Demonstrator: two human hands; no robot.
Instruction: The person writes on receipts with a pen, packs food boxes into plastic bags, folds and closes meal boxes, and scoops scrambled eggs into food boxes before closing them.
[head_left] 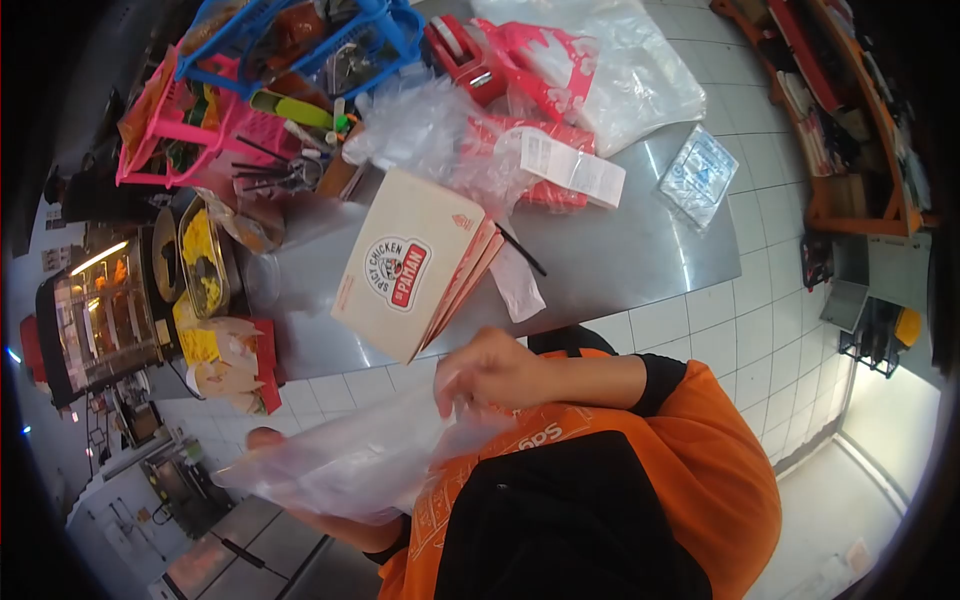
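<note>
A clear plastic bag hangs stretched between my hands, in front of my orange shirt and black apron. My right hand pinches the bag's near end, its fingers bent together. At the bag's far left end is my left hand, holding it; most of this hand is hidden behind the plastic. Just beyond my right hand, a stack of folded paper boxes printed "Spicy Chicken" rests tilted on the metal table.
A receipt, red tape dispenser, plastic bags and a small clear packet lie on the table. Pink and blue baskets stand top left. Left are a food tray and a display case.
</note>
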